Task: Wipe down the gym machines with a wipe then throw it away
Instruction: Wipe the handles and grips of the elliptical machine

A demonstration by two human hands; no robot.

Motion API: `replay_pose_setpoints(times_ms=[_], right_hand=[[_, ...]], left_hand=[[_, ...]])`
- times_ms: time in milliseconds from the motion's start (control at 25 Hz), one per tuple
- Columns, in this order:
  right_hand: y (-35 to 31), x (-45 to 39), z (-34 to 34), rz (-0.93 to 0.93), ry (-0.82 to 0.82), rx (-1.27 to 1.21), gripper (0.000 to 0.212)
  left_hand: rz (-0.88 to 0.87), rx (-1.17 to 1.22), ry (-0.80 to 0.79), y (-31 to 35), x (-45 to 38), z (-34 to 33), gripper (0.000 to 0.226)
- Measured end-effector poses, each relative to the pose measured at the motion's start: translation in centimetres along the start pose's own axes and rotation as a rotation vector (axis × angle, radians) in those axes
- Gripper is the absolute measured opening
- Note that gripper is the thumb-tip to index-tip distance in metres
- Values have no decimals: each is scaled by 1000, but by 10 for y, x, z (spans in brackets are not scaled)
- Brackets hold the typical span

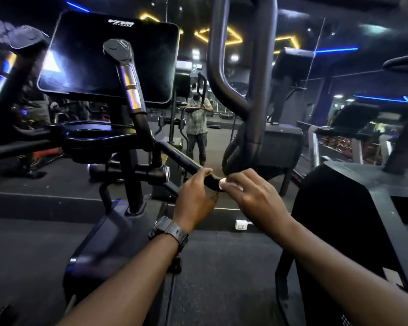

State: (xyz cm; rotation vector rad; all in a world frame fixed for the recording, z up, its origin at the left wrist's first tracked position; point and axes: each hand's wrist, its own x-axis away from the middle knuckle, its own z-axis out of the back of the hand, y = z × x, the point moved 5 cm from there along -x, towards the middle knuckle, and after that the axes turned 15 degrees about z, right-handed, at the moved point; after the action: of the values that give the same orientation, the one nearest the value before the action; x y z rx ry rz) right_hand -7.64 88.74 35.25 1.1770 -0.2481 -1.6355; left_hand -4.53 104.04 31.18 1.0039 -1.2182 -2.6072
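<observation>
Wipe [223,182] pressed by right hand [252,198] onto handlebar [186,161]; left hand [194,196] grips it.

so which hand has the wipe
The right hand: the white wipe shows at its fingertips against the black handlebar. The left hand, above the watch, grips bare bar.

There are 2 hands, the left hand [194,192] and the right hand [251,196], with 1 white wipe [224,183] and 1 wristwatch [169,231] at the centre of the frame. The upper left holds 1 dark console screen [108,60] and 1 ring-shaped cup holder [87,135]. 1 small white box [241,224] sits on the floor at lower centre.
</observation>
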Motion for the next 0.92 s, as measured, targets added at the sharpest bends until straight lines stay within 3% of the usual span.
replay_pose_setpoints(times_ms=[80,240,440,520,600,680,760,840,920], right_hand=[[8,13,-1,-194,221,-119,20],[-3,31,-18,-780,661,-599,16],[-26,29,-46,-1353,993,-1115,6],[-22,31,-63,-1490,1039,-1308,8],[-12,34,-91,-1440,963,-1655,17],[8,32,-112,-1243,736,-1920,24],[37,18,-122,-969,418,-1849,24],[60,-1,-123,-689,183,-1661,20],[79,-22,-126,-474,20,-1627,19]], left_hand=[[34,18,51,7,8,-2,51],[94,33,119,16,17,-3,48],[113,7,127,17,21,-8,50],[102,-12,154,21,23,-7,50],[111,-17,185,22,24,-4,44],[80,21,218,20,21,-3,33],[48,54,247,16,15,-2,23],[126,128,269,-3,6,-5,15],[313,319,220,-24,-5,-8,37]])
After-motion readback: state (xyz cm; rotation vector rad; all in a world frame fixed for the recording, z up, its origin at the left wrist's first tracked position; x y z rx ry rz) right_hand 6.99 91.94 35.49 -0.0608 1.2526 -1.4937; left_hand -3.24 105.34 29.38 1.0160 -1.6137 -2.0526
